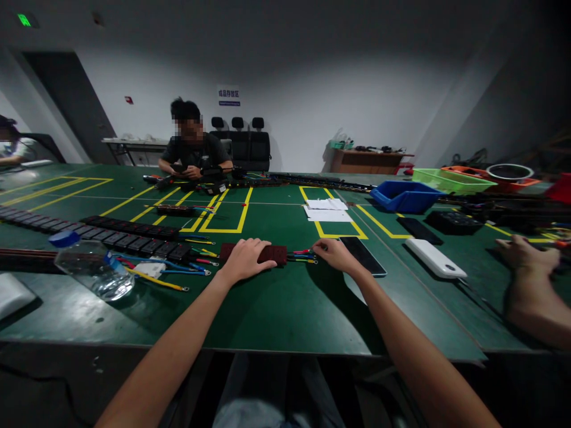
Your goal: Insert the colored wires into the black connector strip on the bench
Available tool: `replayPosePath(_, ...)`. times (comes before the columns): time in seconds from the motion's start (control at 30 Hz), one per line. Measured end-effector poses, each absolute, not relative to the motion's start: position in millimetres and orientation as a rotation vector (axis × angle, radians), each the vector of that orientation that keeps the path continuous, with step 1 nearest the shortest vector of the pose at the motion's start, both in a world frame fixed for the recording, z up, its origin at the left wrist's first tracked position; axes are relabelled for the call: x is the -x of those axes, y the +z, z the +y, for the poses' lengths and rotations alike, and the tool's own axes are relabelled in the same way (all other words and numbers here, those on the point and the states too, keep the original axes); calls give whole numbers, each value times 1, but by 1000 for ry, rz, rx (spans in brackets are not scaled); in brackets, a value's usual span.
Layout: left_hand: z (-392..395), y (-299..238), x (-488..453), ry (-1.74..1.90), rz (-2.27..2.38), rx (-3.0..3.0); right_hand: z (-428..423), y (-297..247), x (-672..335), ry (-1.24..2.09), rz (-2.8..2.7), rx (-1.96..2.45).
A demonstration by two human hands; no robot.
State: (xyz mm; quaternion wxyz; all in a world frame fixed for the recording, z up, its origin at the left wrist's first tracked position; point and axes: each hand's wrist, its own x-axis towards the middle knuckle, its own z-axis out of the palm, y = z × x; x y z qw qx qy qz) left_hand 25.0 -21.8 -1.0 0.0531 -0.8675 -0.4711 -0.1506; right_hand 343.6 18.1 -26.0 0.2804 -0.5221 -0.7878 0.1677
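Observation:
A dark red ribbed block lies on the green table, with coloured wires ending in metal ring terminals coming out of its right end. My left hand is laid over the block, fingers across its top and thumb along its near side. My right hand is closed in a pinch at the tip of a red wire among these leads; its fingertips partly hide the wire end. Just right of that hand lies a dark-screened phone.
To the left are black block strips with ring-ended cables and a tilted water bottle. A white power bank, a blue bin and a green bin are to the right. Another person's hand rests at the far right; a person sits opposite.

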Motion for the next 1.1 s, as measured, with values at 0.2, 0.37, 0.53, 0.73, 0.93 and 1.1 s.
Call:
replayPosePath(0.2, -23, -3, -29, -489, -1472, 2586, 16, -24, -343, 462, -2126, 1427)
replayPosePath(0.37, -24, -5, -30, -487, -1491, 2549, 13, -20, -340, 490, -2090, 1373)
replayPosePath(0.53, -22, -9, -31, -465, -1470, 2522, 12, -22, -331, 427, -2097, 1297)
replayPosePath(0.73, -22, -9, -32, -444, -1480, 2509, 12, -24, -328, 318, -2156, 1170)
replayPosePath(0.93, -21, -8, -31, -457, -1474, 2529, 13, -21, -338, 318, -2188, 1259)
replayPosePath(1.1, -20, -10, -31, -468, -1470, 2532, 16, -24, -341, 314, -2163, 1351)
